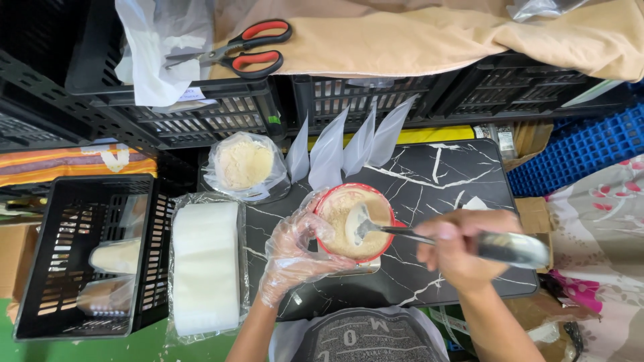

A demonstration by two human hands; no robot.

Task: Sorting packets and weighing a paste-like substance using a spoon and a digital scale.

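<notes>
I'm seeing my gloved left hand [292,251] gripping the red bowl [355,221] on the marbled surface [443,181], hiding its near rim. My right hand [459,248], blurring, is closing its grip round a spoon [402,233] dipping into beige powder.

Clear bag of powder [245,164] — beside white bag stack [205,267].

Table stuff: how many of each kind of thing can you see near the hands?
Red bowl: 1
Metal spoon: 1
Cone bags standing in a row: 4
Bag of powder: 1
White block in wrap: 1
Scissors: 1
Total: 9
The left hand steadies the bowl; the right hand holds the spoon.
</notes>
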